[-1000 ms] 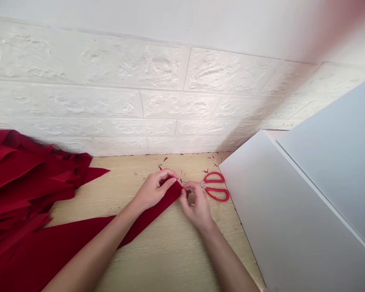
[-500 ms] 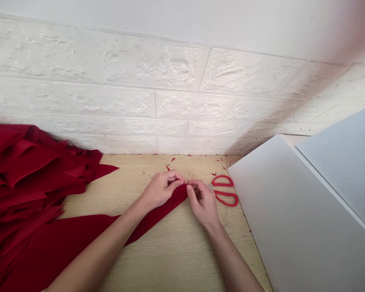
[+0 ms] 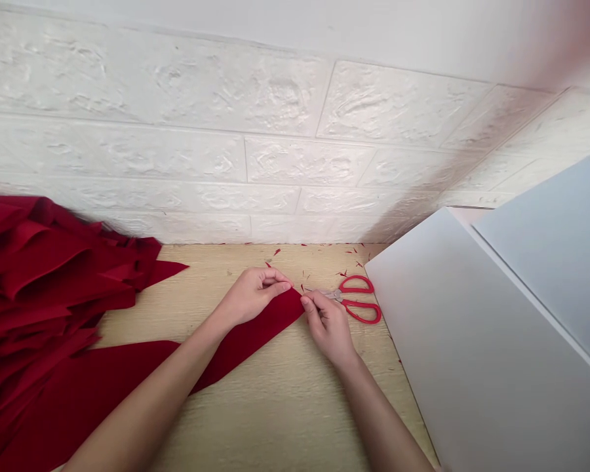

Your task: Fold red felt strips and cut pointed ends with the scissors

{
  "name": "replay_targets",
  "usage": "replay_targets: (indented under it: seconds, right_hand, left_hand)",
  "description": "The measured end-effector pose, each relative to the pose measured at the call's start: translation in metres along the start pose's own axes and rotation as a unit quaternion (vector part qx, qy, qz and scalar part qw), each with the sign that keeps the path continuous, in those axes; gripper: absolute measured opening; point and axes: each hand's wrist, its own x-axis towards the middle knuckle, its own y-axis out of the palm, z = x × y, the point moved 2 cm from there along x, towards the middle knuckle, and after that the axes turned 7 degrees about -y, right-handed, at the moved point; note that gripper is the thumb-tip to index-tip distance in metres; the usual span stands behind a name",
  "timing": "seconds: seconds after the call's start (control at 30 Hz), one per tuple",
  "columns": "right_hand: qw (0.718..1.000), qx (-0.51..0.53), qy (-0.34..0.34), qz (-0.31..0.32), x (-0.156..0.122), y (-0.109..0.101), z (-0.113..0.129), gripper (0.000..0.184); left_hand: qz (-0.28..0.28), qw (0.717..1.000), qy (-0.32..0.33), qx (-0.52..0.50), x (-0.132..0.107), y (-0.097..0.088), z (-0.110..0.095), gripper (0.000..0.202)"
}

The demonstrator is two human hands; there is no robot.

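A long dark red fabric strip [image 3: 255, 334] stretches from the lower left up to my hands over the pale wooden surface [image 3: 275, 413]. My left hand [image 3: 255, 295] pinches one corner of its narrow end between thumb and fingers. At the other corner of that end, my right hand [image 3: 329, 324] grips the edge with thumb and curled fingers. Just beyond my right hand lie scissors with red handles [image 3: 356, 285]; part of their blades is hidden behind that hand. My left forearm covers the middle of the strip.
A large heap of red fabric [image 3: 44, 262] fills the left side. Small red scraps [image 3: 276, 252] are scattered near the white brick-patterned wall [image 3: 305, 160]. On the right stands a white box-like panel [image 3: 452, 328] beside the scissors.
My hands have drawn slightly apart, so the strip's end now shows wider and flatter between them. The whole view has shifted a little, and more of the scissors' blades shows.
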Motion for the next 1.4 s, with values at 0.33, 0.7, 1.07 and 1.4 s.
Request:
replay_targets:
  seconds: [0.33, 0.7, 1.07, 1.4]
  right_hand:
    - [0.997, -0.074, -0.021, 0.001, 0.007, 0.005, 0.004, 0.027]
    - [0.999, -0.035, -0.029, 0.006, 0.003, 0.012, -0.001, 0.030]
    - [1.000, -0.003, -0.010, 0.000, 0.005, 0.014, -0.004, 0.026]
    - [1.000, 0.001, -0.011, -0.001, 0.004, 0.013, -0.004, 0.025]
  left_hand:
    - [0.003, 1.000, 0.014, -0.017, -0.001, 0.008, 0.000, 0.024]
    - [0.071, 0.997, -0.027, 0.000, -0.002, 0.001, 0.005, 0.026]
    - [0.003, 1.000, -0.023, 0.021, 0.000, 0.003, 0.007, 0.025]
    - [0.025, 1.000, -0.007, -0.008, -0.001, -0.001, 0.004, 0.027]
